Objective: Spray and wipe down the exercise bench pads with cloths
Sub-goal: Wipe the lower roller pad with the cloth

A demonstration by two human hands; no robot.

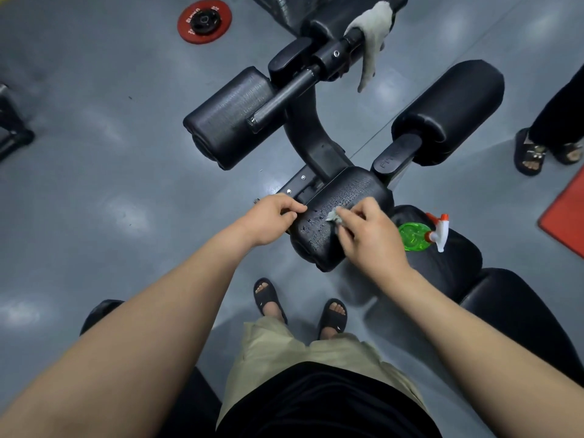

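Note:
A black roller pad (344, 197) at the bench's near end carries droplets on its top. My right hand (369, 235) presses a small grey cloth (334, 216) onto it, fingers curled round the cloth. My left hand (271, 219) grips the pad's left end with curled fingers. A green spray bottle (414, 237) with a white and red trigger lies on the seat pad (455, 263) to the right. A second grey cloth (373, 36) hangs over the top bar. Two bigger roller pads sit farther off, one at the left (227, 118) and one at the right (455, 105).
My sandalled feet (300, 305) stand on the grey floor just below the pad. Another person's sandalled feet (537, 150) are at the right edge, near a red mat (565, 216). A red weight plate (203, 22) lies on the floor at top left.

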